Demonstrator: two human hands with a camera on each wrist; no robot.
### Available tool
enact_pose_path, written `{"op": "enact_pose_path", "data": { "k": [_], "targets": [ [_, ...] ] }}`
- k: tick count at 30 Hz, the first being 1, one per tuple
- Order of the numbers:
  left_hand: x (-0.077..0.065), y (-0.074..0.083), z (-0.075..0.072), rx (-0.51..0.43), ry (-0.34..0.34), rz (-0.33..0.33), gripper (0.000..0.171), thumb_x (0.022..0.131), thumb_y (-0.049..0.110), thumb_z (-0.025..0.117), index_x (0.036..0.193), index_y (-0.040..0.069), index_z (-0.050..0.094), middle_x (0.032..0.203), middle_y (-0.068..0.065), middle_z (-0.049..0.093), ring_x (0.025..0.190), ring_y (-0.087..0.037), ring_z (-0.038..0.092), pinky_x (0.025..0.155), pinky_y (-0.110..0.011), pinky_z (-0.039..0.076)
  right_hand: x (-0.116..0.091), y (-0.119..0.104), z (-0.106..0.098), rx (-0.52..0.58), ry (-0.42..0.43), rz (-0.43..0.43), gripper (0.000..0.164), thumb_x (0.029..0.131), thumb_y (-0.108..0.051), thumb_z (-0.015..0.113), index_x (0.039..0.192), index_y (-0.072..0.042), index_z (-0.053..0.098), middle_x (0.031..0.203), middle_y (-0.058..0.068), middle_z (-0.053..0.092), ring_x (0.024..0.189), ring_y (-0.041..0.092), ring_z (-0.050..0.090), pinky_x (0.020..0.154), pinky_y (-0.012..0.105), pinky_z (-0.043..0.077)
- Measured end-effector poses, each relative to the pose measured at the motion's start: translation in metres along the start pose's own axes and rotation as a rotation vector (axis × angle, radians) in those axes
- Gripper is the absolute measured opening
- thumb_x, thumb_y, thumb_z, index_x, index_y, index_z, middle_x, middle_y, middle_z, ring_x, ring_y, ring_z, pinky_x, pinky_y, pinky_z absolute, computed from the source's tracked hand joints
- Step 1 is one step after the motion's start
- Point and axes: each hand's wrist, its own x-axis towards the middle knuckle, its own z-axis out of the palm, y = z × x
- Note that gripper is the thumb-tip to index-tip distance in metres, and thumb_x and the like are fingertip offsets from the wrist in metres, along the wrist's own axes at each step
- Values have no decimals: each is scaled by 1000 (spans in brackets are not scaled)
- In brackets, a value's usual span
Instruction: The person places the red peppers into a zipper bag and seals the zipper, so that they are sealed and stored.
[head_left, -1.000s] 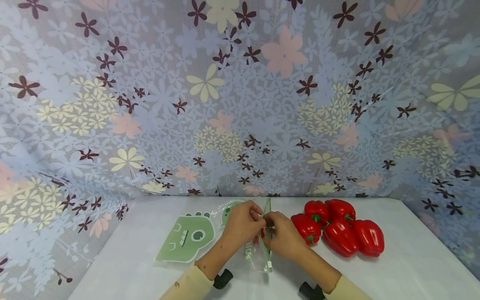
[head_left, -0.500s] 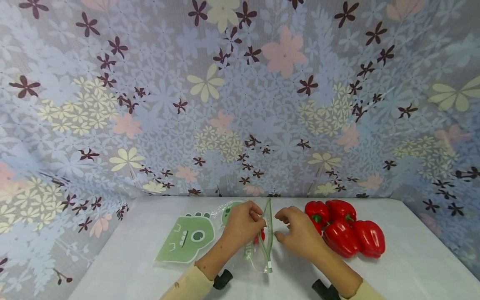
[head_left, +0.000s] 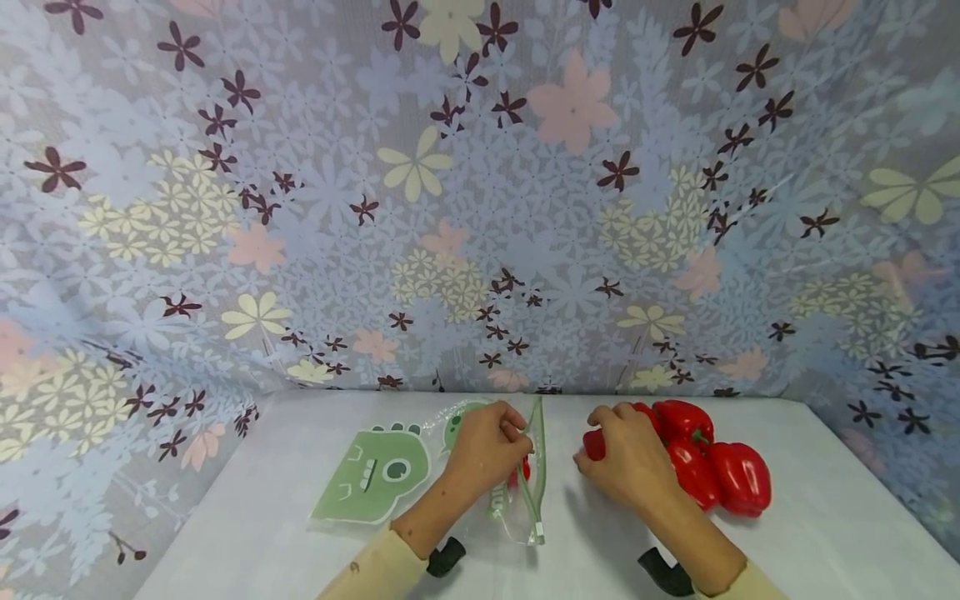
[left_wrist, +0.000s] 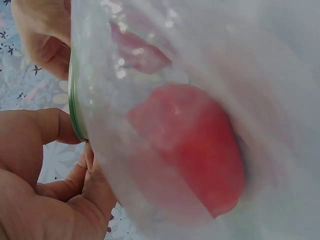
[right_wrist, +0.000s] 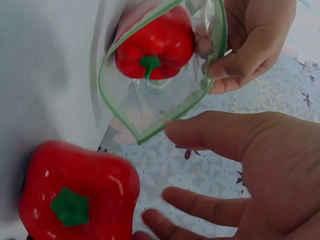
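Note:
My left hand (head_left: 483, 446) pinches the green-edged mouth of a clear zip bag (right_wrist: 135, 125), which gapes open toward the right. Inside the bag lies a red bell pepper (right_wrist: 160, 45) with a green stem, blurred through the plastic in the left wrist view. Over the nearest loose bell pepper (head_left: 594, 444), at the left of a cluster, hovers my right hand (head_left: 626, 454). Its thumb and fingers are spread apart in the right wrist view, with that pepper beside the fingertips and nothing gripped. In the head view this hand hides part of the cluster.
Several more red bell peppers (head_left: 738, 479) lie together at the right of the white table (head_left: 247, 517). To the left is a flat green monster-print bag (head_left: 375, 475), partly overlapped by clear plastic. A floral cloth (head_left: 480, 208) stands behind the table.
My right hand has let go of the bag's edge and moved right to the nearest loose pepper. The bag's mouth stands wider. My left hand has stayed in place.

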Motion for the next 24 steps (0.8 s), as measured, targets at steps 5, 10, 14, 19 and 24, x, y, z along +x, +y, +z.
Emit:
{"op": "enact_pose_path", "data": {
  "k": [5,10,14,19,24],
  "targets": [
    [0,0,0,-4,-7,1,15,85,5,72,100,5,72,75,5,66,58,-7,60,56,-27,51,-3,4,0,-96,-24,30,58,71,-26,93,114,5,68,112,26,64,101,44,60,81,57,60],
    [1,1,1,-5,-7,8,15,85,5,72,100,4,73,75,4,66,58,-6,60,56,-27,51,-2,7,1,-146,-70,48,69,72,-28,93,122,11,65,116,30,63,103,46,60,84,61,60],
    [1,1,1,-4,-7,6,15,85,4,72,100,4,72,75,4,66,58,-7,60,56,-27,51,-2,9,2,-170,-89,60,76,68,-27,95,124,12,64,116,31,63,102,46,61,82,61,61],
    [2,1,1,-4,-4,2,15,85,4,72,100,4,72,76,4,66,58,-8,60,57,-27,52,-1,11,2,-202,-157,82,82,65,-27,98,128,11,62,116,31,62,102,47,61,79,62,61],
    [0,1,1,7,-4,-11,15,85,4,72,100,4,72,76,4,66,59,-7,60,58,-27,52,0,12,2,-204,-241,90,91,58,-24,100,133,8,60,118,29,62,106,46,61,76,61,62]
  ]
}}
